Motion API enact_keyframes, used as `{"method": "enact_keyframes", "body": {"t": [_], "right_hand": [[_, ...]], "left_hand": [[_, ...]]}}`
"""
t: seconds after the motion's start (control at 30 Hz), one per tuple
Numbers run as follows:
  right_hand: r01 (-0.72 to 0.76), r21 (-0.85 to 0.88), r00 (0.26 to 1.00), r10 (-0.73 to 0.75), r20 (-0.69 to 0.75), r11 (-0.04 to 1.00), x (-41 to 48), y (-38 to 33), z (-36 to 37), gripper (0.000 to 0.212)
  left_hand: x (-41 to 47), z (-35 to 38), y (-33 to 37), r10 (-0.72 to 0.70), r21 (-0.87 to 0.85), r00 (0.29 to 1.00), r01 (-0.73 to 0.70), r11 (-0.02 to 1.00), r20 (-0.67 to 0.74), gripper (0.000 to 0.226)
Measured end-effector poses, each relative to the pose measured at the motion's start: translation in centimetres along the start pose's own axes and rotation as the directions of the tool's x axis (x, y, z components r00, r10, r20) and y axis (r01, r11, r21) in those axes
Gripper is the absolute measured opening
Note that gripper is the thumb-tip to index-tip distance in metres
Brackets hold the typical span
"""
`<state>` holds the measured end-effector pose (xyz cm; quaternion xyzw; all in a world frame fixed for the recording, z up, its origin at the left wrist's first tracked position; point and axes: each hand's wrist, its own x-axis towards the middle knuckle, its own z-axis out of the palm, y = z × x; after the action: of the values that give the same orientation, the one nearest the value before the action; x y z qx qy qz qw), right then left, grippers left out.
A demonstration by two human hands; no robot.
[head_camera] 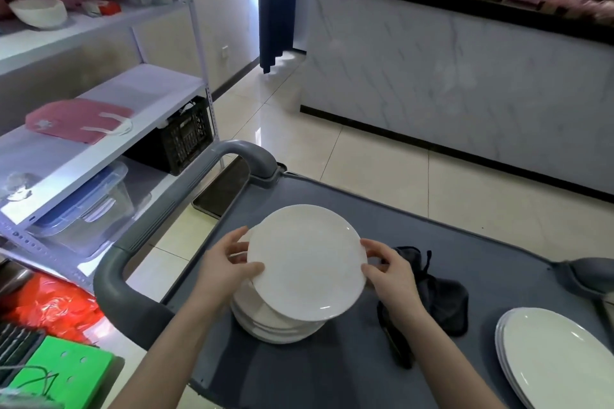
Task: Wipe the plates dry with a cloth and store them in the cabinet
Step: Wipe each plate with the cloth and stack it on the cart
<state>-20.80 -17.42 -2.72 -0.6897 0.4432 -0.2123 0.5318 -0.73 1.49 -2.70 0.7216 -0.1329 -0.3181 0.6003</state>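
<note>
The left hand [229, 262] and right hand [388, 272] each pinch an opposite rim of the top plate [305, 262] over the stack [272, 325], with the dark cloth [445, 299] just right of the right hand.

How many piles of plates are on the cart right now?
2. The central pile sits under the plate held by the left hand and right hand; the right pile lies at the cart edge, partly out of frame.

A black crate [186, 139] sits beneath a white shelf [149, 86] holding a pink bag [76, 119].
</note>
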Motion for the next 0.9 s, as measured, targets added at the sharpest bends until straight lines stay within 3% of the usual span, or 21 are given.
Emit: {"method": "enact_keyframes", "body": {"t": [0.2, 0.37, 0.57, 0.8, 0.9], "right_hand": [[-0.059, 0.205, 0.997, 0.069, -0.041, 0.977, -0.5, 1.1, -4.2, 0.047], [-0.067, 0.239, 0.989, 0.096, -0.113, 0.969, -0.8, 2.2, -7.8, 0.048], [-0.079, 0.317, 0.993, 0.101, -0.053, 0.945, -1.0, 2.9, -10.5, 0.050], [-0.094, 0.380, 0.995, 0.080, 0.052, 0.920, -0.2, 2.6, -11.8, 0.033], [-0.123, 0.204, 0.992, 0.125, 0.003, 0.971, 0.6, 3.2, -11.9, 0.025]], "left_hand": [[0.1, 3.7, 0.6, -0.084, -0.160, 0.979, 0.115, 0.980, 0.188, 0.049], [-0.2, 7.5, 0.7, -0.114, -0.215, 0.948, 0.183, 0.959, 0.299, 0.042], [-1.1, 11.3, 0.2, -0.147, -0.365, 0.914, 0.292, 0.884, 0.378, 0.040], [-0.9, 12.2, 0.1, -0.120, -0.447, 0.959, 0.228, 0.865, 0.257, 0.033], [-0.9, 11.7, -0.4, -0.123, -0.433, 0.974, 0.195, 0.880, 0.189, 0.032]]}}
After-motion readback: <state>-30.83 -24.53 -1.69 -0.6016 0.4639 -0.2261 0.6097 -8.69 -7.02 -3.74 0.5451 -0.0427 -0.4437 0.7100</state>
